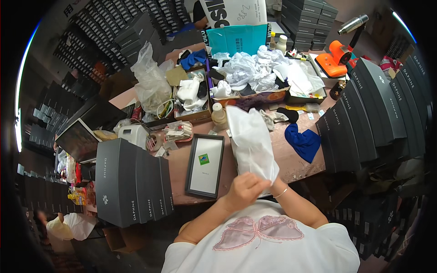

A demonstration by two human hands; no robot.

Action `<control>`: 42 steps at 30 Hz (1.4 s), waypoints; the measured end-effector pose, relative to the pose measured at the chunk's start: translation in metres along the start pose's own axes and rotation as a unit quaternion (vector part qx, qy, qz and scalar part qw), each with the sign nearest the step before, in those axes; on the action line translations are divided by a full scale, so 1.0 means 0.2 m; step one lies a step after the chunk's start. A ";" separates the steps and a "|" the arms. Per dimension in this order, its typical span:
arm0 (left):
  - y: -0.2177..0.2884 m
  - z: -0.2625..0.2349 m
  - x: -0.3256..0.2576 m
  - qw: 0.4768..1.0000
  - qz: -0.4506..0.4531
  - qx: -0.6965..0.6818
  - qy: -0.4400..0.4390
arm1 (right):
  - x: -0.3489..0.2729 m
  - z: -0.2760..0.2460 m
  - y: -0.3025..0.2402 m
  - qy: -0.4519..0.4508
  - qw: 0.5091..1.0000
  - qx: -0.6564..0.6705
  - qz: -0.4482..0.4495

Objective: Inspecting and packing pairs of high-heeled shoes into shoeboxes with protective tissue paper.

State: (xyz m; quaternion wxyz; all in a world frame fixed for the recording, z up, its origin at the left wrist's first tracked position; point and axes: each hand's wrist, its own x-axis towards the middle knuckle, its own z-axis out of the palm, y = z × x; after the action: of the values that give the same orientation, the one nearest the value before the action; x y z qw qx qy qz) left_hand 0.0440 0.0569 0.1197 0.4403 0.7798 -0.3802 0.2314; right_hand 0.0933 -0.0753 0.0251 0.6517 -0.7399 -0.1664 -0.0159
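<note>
My left hand (246, 187) is closed, pinching the near edge of a white sheet or bag (252, 141) of thin, soft material. Of my right hand (278, 185) little shows beyond the wrist, which wears a thin bracelet; the white material hides its fingers. Stretching away from both hands over the table, the white piece looks creased, and I cannot tell whether anything is inside it. Just left of it lies a shallow dark grey box tray or lid (205, 164) with a white inside and a small green sticker.
Stacked dark shoeboxes (132, 182) flank the left side, and more shoeboxes (364, 113) the right. Blue cloth (302, 141) lies on the pink table (177, 159). A bottle (219, 116), crumpled white paper (255, 68) in a carton and an orange device (334, 59) stand farther back.
</note>
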 end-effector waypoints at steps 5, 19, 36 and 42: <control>0.09 0.11 -0.06 0.996 -0.035 -0.069 -0.055 | 0.00 -0.14 -0.02 -0.068 0.997 -0.010 0.017; 0.09 0.14 -0.13 0.994 -0.061 -0.092 -0.028 | 0.03 -0.31 -0.09 -0.059 0.997 0.024 0.048; 0.12 0.21 -0.13 0.994 -0.047 -0.093 -0.044 | -0.02 -0.35 -0.09 -0.041 0.996 0.044 0.065; 0.15 0.22 -0.11 0.992 -0.024 -0.121 -0.023 | -0.02 -0.36 -0.07 -0.035 0.996 0.057 0.066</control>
State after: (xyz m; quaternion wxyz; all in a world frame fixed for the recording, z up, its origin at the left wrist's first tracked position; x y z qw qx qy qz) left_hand 0.0075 0.0178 0.0975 0.5281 0.7349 -0.3963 0.1549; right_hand 0.0992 -0.1451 0.0477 0.6861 -0.7110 -0.1408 0.0625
